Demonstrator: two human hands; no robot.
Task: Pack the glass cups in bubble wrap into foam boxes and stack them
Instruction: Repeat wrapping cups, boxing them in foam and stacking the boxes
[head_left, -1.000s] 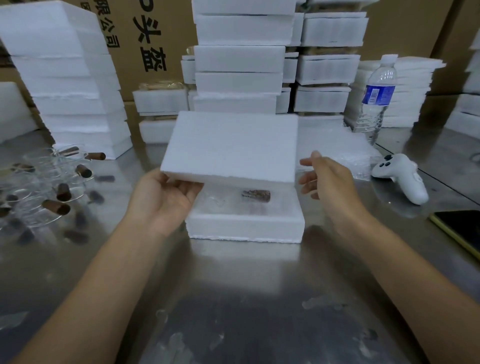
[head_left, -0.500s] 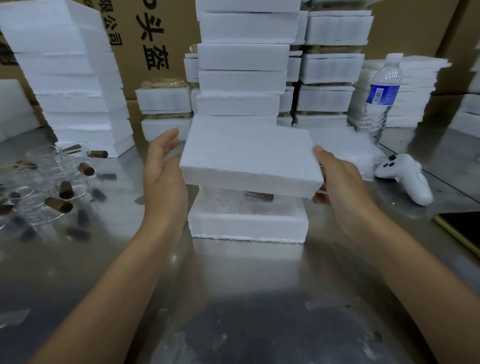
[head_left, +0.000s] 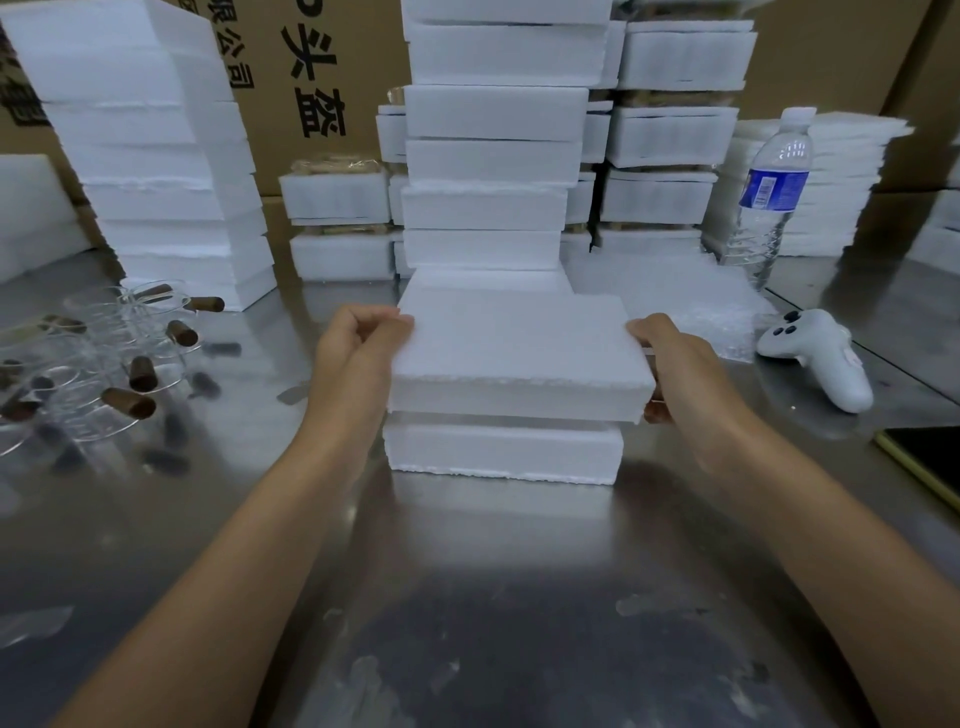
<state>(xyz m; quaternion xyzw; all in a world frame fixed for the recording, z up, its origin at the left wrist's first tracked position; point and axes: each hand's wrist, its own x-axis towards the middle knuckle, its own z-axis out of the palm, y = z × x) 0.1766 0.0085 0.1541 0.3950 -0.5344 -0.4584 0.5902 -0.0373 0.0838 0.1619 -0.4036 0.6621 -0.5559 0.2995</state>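
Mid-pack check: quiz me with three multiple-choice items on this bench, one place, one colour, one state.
1. The white controller lies: A) right of the foam box base; B) among glass cups; C) atop a stack.
2. The label on the water bottle is: A) red; B) blue; C) green.
3. The foam lid is: A) flat on the table; B) gripped by the left hand and right hand over the base; C) leaning on the bottle.
Key: 1A, it sits right of the base; 2B, a blue band shows; 3B, both hands grip its ends.
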